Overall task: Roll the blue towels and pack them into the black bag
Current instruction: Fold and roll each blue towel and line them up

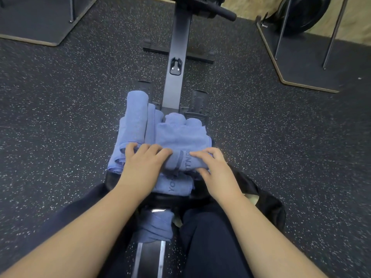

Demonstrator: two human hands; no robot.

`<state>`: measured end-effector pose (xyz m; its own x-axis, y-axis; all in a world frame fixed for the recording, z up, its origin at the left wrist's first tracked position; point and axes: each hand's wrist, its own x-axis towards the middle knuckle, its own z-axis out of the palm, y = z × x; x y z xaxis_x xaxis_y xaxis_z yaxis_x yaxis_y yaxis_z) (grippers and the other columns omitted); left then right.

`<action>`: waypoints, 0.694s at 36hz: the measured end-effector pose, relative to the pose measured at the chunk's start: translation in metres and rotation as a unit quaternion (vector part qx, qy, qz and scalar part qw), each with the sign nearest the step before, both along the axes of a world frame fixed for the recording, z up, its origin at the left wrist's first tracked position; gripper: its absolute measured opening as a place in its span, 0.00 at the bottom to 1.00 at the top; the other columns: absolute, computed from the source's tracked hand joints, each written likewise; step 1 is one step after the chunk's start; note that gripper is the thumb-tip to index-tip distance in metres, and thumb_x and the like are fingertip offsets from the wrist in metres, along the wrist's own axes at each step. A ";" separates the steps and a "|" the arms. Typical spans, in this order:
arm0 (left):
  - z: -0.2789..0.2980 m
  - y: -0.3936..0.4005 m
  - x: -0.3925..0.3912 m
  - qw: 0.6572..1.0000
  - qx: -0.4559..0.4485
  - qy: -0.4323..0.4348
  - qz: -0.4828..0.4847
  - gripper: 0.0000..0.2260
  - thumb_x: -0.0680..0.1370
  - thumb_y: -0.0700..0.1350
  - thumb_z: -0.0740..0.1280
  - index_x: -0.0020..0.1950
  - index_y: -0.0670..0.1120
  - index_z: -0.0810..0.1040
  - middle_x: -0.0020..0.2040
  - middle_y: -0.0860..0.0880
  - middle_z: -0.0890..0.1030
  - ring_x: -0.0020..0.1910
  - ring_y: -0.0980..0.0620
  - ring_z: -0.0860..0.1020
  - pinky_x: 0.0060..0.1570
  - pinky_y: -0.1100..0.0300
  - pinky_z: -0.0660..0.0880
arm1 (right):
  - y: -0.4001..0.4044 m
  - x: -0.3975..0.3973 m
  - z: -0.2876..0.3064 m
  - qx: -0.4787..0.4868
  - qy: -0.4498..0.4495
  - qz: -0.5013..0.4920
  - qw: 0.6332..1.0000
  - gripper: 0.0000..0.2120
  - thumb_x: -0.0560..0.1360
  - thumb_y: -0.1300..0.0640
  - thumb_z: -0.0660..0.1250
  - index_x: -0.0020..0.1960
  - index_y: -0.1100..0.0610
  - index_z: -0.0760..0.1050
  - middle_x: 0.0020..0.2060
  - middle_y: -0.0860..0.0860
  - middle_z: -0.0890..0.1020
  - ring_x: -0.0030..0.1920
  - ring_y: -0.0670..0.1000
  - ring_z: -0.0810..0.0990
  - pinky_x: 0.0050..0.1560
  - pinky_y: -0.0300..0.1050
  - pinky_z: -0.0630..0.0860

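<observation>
A blue towel (181, 137) lies spread over a pile of blue towels in front of me, and its near end is turned into a roll with dark lettering on it. My left hand (145, 159) grips the left part of that roll, fingers curled over it. My right hand (212, 167) pinches the right part, fingers on top and thumb below. Several rolled blue towels (136, 117) lie to the left and behind. A folded blue towel (172, 186) sits underneath. Another blue towel (158, 225) lies between my legs. The black bag (269, 205) spreads under my right forearm.
I sit astride a rowing machine; its grey rail (174, 63) runs away from me, with footrests (197, 103) on either side. Speckled dark rubber floor (60, 117) lies all around. Metal stand legs (331, 33) on a mat are at the far right.
</observation>
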<state>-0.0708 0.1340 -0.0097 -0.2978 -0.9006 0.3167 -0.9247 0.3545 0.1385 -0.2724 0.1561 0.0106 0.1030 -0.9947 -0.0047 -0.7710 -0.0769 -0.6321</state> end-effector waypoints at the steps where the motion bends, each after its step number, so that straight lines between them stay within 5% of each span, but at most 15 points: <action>1: -0.001 -0.001 -0.001 1.000 -0.002 0.000 0.002 0.25 0.56 0.33 0.77 0.50 0.51 0.80 0.43 0.51 0.80 0.42 0.46 0.79 0.53 0.48 0.58 | -0.001 0.000 -0.002 -0.003 0.005 0.001 1.000 0.21 0.75 0.65 0.66 0.64 0.49 0.76 0.59 0.50 0.70 0.58 0.53 0.74 0.61 0.46 0.70; 9: -0.007 -0.003 -0.005 1.000 -0.005 0.000 0.007 0.24 0.59 0.37 0.78 0.54 0.48 0.80 0.58 0.43 0.77 0.59 0.45 0.69 0.58 0.43 0.57 | -0.010 0.001 -0.007 -0.023 0.059 -0.017 0.998 0.14 0.80 0.59 0.60 0.64 0.53 0.73 0.60 0.52 0.73 0.60 0.55 0.68 0.60 0.43 0.63; 14: -0.006 -0.002 -0.006 0.999 -0.036 0.023 -0.021 0.26 0.61 0.35 0.75 0.57 0.48 0.76 0.54 0.46 0.76 0.55 0.45 0.72 0.58 0.47 0.60 | -0.016 0.005 -0.004 -0.022 0.075 -0.032 0.996 0.12 0.81 0.58 0.57 0.63 0.55 0.71 0.59 0.54 0.73 0.57 0.57 0.68 0.57 0.49 0.65; 19: 0.003 0.001 -0.009 0.998 -0.012 0.050 -0.026 0.15 0.67 0.39 0.59 0.51 0.52 0.71 0.54 0.48 0.77 0.54 0.43 0.76 0.53 0.49 0.63 | -0.020 0.009 -0.006 -0.021 0.099 -0.040 0.994 0.13 0.82 0.57 0.52 0.64 0.55 0.70 0.57 0.57 0.73 0.54 0.58 0.67 0.56 0.49 0.63; 25: 0.002 0.000 -0.013 1.000 0.008 0.019 -0.005 0.13 0.69 0.44 0.65 0.53 0.51 0.76 0.61 0.46 0.77 0.63 0.43 0.74 0.58 0.46 0.62 | -0.028 0.013 -0.013 -0.043 0.149 -0.079 0.985 0.13 0.83 0.55 0.52 0.62 0.53 0.72 0.53 0.56 0.74 0.52 0.59 0.69 0.52 0.52 0.65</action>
<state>-0.0835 0.1343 -0.0079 -0.2943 -0.9027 0.3140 -0.9154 0.3606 0.1788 -0.2597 0.1278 -0.0020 -0.0470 -0.9961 0.0743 -0.9279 0.0160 -0.3724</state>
